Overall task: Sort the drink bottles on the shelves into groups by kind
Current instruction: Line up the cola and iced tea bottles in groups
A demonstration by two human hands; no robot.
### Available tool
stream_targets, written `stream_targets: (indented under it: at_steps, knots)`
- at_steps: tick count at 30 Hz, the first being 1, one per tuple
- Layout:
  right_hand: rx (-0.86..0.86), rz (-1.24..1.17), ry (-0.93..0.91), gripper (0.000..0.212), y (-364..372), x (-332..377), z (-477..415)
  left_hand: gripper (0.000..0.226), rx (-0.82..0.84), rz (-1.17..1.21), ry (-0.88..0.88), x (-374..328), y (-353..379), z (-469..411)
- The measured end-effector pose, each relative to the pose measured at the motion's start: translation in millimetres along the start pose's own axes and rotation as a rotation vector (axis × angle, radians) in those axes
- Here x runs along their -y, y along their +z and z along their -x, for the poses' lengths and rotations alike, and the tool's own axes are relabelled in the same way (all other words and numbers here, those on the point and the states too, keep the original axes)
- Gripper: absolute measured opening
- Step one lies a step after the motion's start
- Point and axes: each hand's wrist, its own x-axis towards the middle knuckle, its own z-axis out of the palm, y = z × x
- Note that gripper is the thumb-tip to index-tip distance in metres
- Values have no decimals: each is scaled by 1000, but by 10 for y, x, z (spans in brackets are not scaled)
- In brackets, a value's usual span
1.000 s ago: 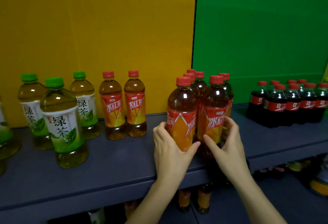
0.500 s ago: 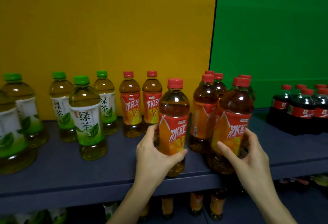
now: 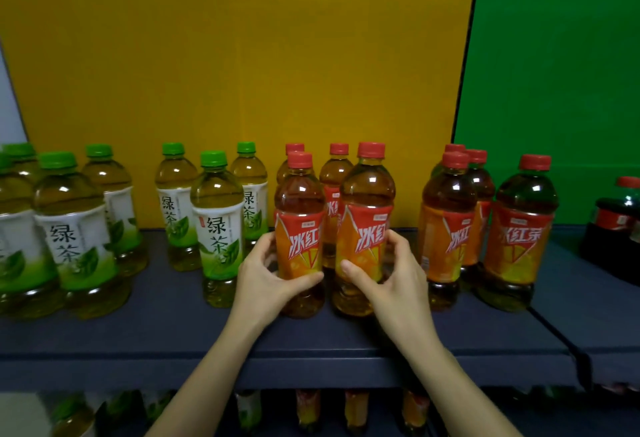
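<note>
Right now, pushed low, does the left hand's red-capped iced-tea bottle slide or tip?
Likely slides: red-capped plastic iced-tea bottle looks full, so heavy. Tall, narrow; a high push may tip it. Glossy label under left hand, possibly slick.

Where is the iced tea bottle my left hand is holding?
Head view, middle of the shelf: the left hand holds the iced tea bottle upright, between a green tea bottle on its left and the right hand's second iced tea bottle.
</note>
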Motion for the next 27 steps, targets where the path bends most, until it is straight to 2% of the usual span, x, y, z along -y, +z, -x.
stream_targets:
  at_steps: [8, 13, 21, 27]
  knots:
    - [-32, 85, 2, 78, 260, -144, -163, 59, 16, -32, 7, 96, -56, -104]
    - [-21, 146, -15, 82, 329, -129, -240, 67, -3, -86, 6, 125, -56, -126]
    - [32, 122, -75, 71, 332, -157, -176, 60, 9, -109, 39, 82, -50, -93]
    - [34, 146, -85, 71, 345, -154, -172, 59, 10, -108, 46, 74, -33, -71]
